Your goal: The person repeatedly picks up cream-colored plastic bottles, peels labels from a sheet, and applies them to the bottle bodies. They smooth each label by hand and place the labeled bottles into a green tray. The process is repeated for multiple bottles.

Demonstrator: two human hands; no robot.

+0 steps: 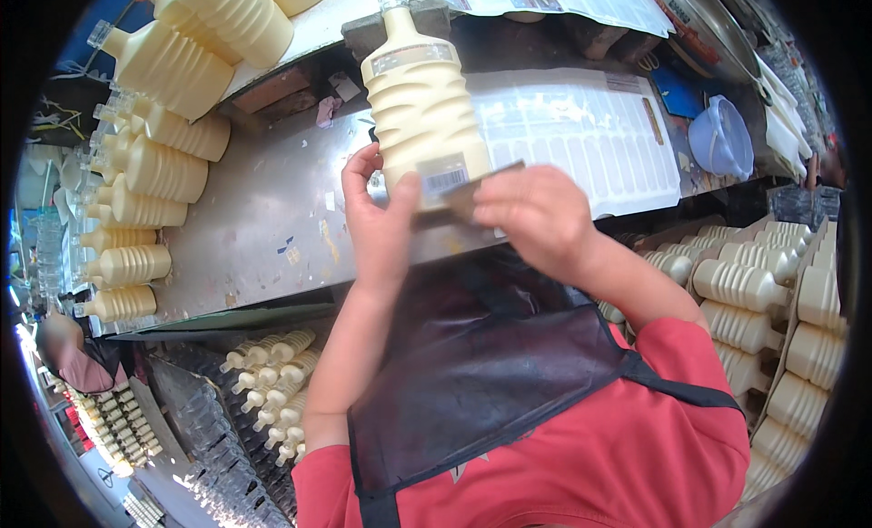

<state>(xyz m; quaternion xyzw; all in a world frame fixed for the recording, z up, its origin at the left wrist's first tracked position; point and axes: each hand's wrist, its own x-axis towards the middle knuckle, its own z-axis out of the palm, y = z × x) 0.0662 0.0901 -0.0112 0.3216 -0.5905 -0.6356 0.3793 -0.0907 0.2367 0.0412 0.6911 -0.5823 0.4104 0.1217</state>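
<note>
A cream-coloured ribbed bottle (425, 110) lies on the table in front of me, its clear neck pointing away and resting at a grey block (361, 38). My left hand (381, 215) grips the near end of the bottle, thumb on its upper face and fingers at its left side. In my right hand (536, 215) is a thin, flat, brownish scraper-like piece (468, 194), pinched between fingers and thumb. Its edge lies at the bottle's near end, beside a clear label with a barcode (445, 178). Slight blur hides whether the edge touches the bottle.
A sheet of clear labels (581, 169) lies right of the bottle. Beyond it stands a light-blue bucket (720, 139). More cream bottles (168, 169) line the table's left side. Crates of bottles (740, 324) stand low on the right. Another person (91, 355) is at far left.
</note>
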